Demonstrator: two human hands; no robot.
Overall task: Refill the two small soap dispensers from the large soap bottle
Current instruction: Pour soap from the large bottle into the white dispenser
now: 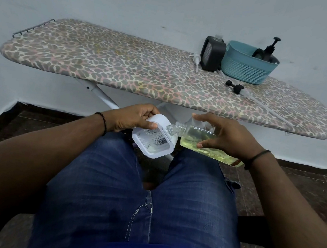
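Over my lap, my left hand grips a small white soap dispenser with a clear patterned window, tilted toward the right. My right hand holds the large clear soap bottle nearly flat, yellow-green liquid inside. The bottle's open neck touches the dispenser's neck. A second small dispenser, black, stands upright on the ironing board at the back right, its top open.
A teal basket with a black pump bottle inside stands beside the black dispenser. A white pump and a black pump with a long tube lie loose on the board. A white wall rises behind; dark floor below.
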